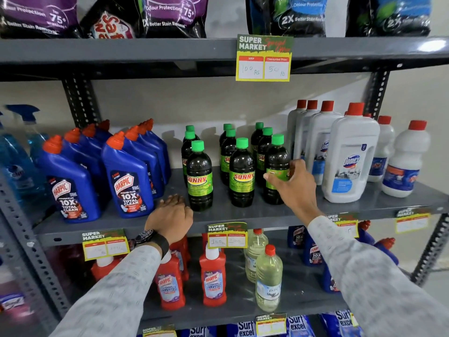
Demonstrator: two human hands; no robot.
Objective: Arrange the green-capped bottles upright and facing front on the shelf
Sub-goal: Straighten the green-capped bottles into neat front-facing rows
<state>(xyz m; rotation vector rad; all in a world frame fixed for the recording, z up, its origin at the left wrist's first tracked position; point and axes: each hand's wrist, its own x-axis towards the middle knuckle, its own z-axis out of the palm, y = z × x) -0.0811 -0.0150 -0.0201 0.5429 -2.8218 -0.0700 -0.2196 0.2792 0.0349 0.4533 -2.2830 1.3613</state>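
Several dark bottles with green caps stand upright in three rows on the middle grey shelf point(243, 212). The front left bottle point(199, 176) and the front middle bottle point(242, 173) show their SUNNY labels to the front. The front right bottle point(275, 166) has its label turned partly sideways. My right hand point(291, 183) is wrapped around that bottle's lower body and label. My left hand point(171, 215) lies palm down on the shelf's front edge, just left of the front left bottle, holding nothing.
Blue Harpic bottles point(128, 181) stand in rows to the left, and white red-capped bottles point(349, 161) close on the right. Price tags point(227, 235) hang from the shelf edges. Red bottles point(212, 276) and clear bottles fill the shelf below; detergent bags sit above.
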